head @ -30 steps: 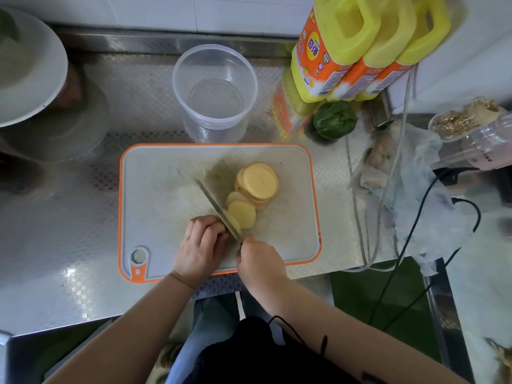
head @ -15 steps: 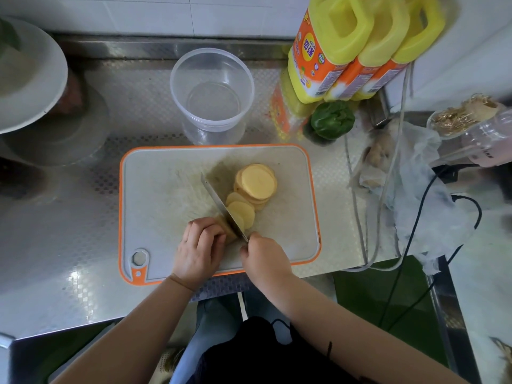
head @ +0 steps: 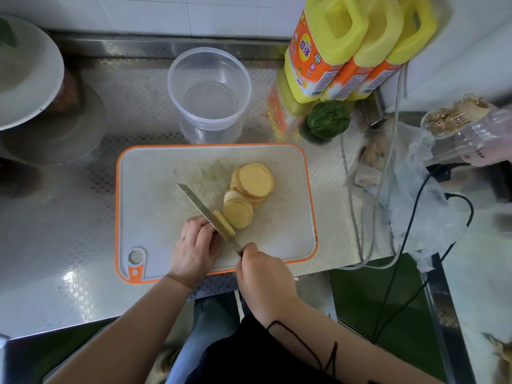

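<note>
Since half a second ago our knife (head: 201,208) has swung its tip further left across the cutting board (head: 155,189), and one more potato slice (head: 225,224) now leans against the right face of the blade.

From the head camera, we see our right hand (head: 263,275) clenched around the knife handle at the near edge of the board. The blade runs from that hand away to the far left. Our left hand (head: 195,245) sits just left of the blade, fingers curled and knuckles touching the steel. We cannot tell whether anything is held under those fingers, since they hide it.

The other potato slices (head: 253,182) lie right of the blade, near the middle of the board. They overlap in a loose row running from the fresh slice toward the far right.

Beyond the far edge of the board stands a clear plastic tub (head: 209,87). Right of it we see three yellow bottles (head: 346,45) and a green pepper (head: 328,120) just in front of them. A crumpled plastic bag (head: 412,184) and a black cable (head: 415,206) lie off the right side of the board. A white dish (head: 25,73) sits at the far left.
</note>
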The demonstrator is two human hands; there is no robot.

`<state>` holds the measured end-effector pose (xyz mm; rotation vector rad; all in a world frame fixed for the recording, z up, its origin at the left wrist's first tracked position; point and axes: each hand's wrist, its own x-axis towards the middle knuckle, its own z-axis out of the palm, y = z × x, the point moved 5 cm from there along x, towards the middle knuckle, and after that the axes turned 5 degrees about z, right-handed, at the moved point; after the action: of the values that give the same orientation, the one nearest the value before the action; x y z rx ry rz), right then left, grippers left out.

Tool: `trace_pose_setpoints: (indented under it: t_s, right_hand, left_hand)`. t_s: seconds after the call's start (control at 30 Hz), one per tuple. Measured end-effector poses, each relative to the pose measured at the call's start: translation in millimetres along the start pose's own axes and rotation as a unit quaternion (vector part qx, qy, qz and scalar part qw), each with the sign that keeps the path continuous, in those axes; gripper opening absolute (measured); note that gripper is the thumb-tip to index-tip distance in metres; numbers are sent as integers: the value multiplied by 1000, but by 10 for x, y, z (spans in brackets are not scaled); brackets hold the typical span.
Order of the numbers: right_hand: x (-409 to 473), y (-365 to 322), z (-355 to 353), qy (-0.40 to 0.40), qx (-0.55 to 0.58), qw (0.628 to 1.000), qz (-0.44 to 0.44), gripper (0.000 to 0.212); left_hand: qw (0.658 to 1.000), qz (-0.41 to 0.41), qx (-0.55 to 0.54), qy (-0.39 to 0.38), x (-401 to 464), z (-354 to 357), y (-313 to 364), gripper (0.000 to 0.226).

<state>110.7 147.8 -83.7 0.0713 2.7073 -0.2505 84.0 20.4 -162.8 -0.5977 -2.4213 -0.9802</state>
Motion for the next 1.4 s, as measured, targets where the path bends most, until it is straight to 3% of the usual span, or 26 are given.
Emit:
trace_pose_setpoints:
  t_s: [0.07, 0.2, 0.33, 0.5, 0.7, 1.13, 1.4]
  right_hand:
    - [9, -11, -21, 0, -9, 1000, 10, 29]
    - [48, -40, -53, 0, -20, 1000, 20, 49]
    - [64, -42, -10, 0, -23, 1000, 15, 48]
    - [144, -15, -14, -52, 22, 998, -7, 5]
    - [205, 0, 67, -54, 29, 998, 4, 16]
    - [423, 142, 301, -92, 73, 991, 61, 21]
    - [136, 73, 44, -59, 48, 997, -3, 23]
  left_hand:
    - [1000, -3, 0, 2, 6, 8, -1, 23]
    - [1000, -7, -4, 5, 3, 14, -20, 16]
    - [1000, -9, -11, 7, 7, 21, -29, 16]
    - [1000, 0, -21, 0, 18, 17, 0, 16]
    - [1000, -23, -17, -9, -44, 61, -65, 26]
    - [1000, -11, -21, -18, 3, 14, -3, 7]
    - [999, -19, -34, -13, -6, 16, -23, 17]
